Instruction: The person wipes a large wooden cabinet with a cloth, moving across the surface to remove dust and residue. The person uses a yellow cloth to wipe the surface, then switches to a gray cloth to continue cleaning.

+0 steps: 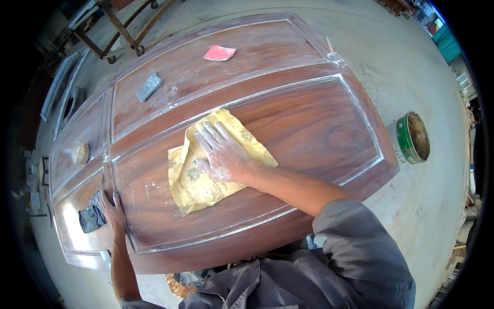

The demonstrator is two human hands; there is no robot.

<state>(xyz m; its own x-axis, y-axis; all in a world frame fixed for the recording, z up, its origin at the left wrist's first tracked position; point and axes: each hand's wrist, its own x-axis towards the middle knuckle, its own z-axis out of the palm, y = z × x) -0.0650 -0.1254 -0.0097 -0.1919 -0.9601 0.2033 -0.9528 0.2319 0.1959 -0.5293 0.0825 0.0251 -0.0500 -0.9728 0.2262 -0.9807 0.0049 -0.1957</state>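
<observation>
Hands [222, 152] press yellow cloth [206, 175] flat on dusty wooden door [309, 118].

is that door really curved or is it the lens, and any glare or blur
Head view: fisheye lens bends the door's straight edges toward the rim, and the corners are black; a bright glare patch sits on the panel by the left hand; the right hand on the yellow cloth is sharp, with no motion blur.

Grey work shirt – short sleeves, dust-whitened right hand [222, 152]
</observation>
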